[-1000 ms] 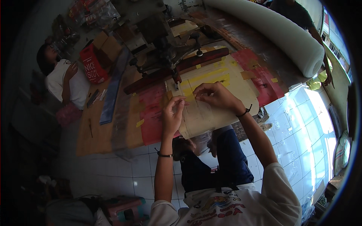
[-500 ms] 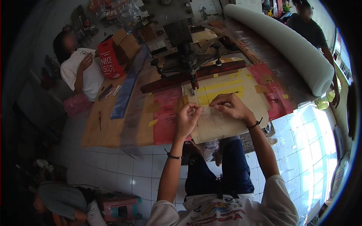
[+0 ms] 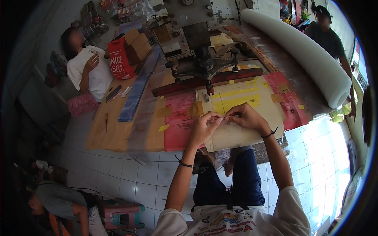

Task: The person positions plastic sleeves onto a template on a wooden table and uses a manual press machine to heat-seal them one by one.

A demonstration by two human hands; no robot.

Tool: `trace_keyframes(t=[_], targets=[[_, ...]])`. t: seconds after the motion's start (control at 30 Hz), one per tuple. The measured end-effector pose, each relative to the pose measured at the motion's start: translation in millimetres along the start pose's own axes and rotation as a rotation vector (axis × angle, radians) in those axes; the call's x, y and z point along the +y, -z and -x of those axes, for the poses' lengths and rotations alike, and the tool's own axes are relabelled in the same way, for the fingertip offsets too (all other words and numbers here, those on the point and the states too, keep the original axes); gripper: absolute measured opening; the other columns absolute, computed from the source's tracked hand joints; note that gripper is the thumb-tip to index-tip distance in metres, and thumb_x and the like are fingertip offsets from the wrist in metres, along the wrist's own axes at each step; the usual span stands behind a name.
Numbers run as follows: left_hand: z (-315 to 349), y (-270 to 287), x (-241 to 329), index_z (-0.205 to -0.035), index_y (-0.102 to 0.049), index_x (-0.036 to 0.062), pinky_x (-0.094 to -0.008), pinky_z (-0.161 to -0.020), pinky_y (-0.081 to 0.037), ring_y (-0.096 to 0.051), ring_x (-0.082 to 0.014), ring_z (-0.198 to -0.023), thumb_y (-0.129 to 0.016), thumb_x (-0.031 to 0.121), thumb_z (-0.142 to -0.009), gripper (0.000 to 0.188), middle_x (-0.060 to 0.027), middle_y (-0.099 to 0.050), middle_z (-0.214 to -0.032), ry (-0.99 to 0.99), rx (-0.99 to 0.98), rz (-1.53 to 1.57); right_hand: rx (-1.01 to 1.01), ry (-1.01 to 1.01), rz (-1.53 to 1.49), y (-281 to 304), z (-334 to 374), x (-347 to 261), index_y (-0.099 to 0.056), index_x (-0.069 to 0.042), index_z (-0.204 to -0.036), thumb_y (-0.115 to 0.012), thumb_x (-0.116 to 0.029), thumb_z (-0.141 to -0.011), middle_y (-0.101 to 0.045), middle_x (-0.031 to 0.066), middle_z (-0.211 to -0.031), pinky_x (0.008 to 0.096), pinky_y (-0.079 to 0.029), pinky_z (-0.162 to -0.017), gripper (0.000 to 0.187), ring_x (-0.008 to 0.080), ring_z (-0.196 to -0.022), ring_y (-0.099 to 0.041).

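My left hand (image 3: 205, 128) and my right hand (image 3: 251, 119) meet above a cream board (image 3: 232, 137), fingertips pinched close together. Whatever sits between the fingertips is too small and thin to make out. Yellow strips (image 3: 240, 101) run across the board beyond my hands. Just past them stands a dark press machine (image 3: 202, 55) with a long red-brown bar (image 3: 169, 90) across its lower part, raised over the board's far side. A small metal piece (image 3: 207, 98) lies near the bar.
Red sheets (image 3: 179, 131) flank the board. Blue plastic strips (image 3: 134, 102) and a screwdriver-like tool (image 3: 106, 122) lie on the table's left (image 3: 98, 137). A large white roll (image 3: 303, 59) rests at right. One person (image 3: 88, 70) is at left, another (image 3: 325, 39) far right, a third (image 3: 59, 200) lower left.
My hands have come together; half a second ago their fingertips were apart, with a whitish translucent piece by the left fingers. The whole view has shifted slightly.
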State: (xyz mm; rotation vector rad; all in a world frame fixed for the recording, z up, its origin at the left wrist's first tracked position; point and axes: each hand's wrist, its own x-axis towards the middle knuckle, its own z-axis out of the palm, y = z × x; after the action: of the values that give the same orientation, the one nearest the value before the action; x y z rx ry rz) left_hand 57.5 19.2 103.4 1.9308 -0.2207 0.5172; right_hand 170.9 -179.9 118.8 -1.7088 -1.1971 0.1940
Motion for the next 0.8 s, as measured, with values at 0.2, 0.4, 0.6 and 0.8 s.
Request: trace_keyframes(t=[0.2,0.4,0.6,0.8], targets=[[2,3,1,-0.101,-0.068,-0.0032,-0.0312,-0.078,-0.056,-0.074,-0.0185,-0.087,-0.066,0.015,-0.097,0.019,-0.012,-0.075,-0.09,0.057,-0.006,-0.016,-0.025,-0.009,0.007,0,-3,0,-0.074,0.002,-0.096,-0.073,-0.012,-0.091,-0.075,0.0074,-0.082,0.0269,-0.052,-0.068,0.015,0.0116,-0.072,-0.066],[-5,-1,4,-0.098,-0.069,-0.0025,-0.0284,-0.074,-0.055,-0.074,-0.0163,-0.082,-0.065,0.015,-0.098,0.018,-0.0101,-0.075,-0.086,-0.013,-0.025,-0.084,0.019,0.102,0.044,2,0,6,-0.074,0.001,-0.094,-0.072,-0.013,-0.09,-0.074,0.0093,-0.081,0.0284,-0.052,-0.067,0.015,0.0136,-0.07,-0.067],[-3,2,5,-0.098,-0.067,-0.003,-0.0302,-0.071,-0.055,-0.074,-0.0187,-0.079,-0.063,0.016,-0.099,0.019,-0.0118,-0.075,-0.083,-0.014,-0.038,-0.096,0.079,0.17,0.488,15,23,-37,-0.077,-0.004,-0.09,-0.075,-0.014,-0.087,-0.069,0.0085,-0.074,0.0318,-0.051,-0.061,0.011,0.0201,-0.063,-0.064],[8,6,-2,-0.098,-0.065,-0.0028,-0.0295,-0.072,-0.055,-0.073,-0.0172,-0.075,-0.061,0.017,-0.099,0.02,-0.0099,-0.074,-0.08,-0.012,-0.03,-0.055,0.336,-0.419,0.156,49,191,-43,-0.076,0.002,-0.082,-0.072,-0.024,-0.091,-0.067,0.008,-0.062,0.0282,-0.043,-0.051,0.027,0.0108,-0.05,-0.054]])
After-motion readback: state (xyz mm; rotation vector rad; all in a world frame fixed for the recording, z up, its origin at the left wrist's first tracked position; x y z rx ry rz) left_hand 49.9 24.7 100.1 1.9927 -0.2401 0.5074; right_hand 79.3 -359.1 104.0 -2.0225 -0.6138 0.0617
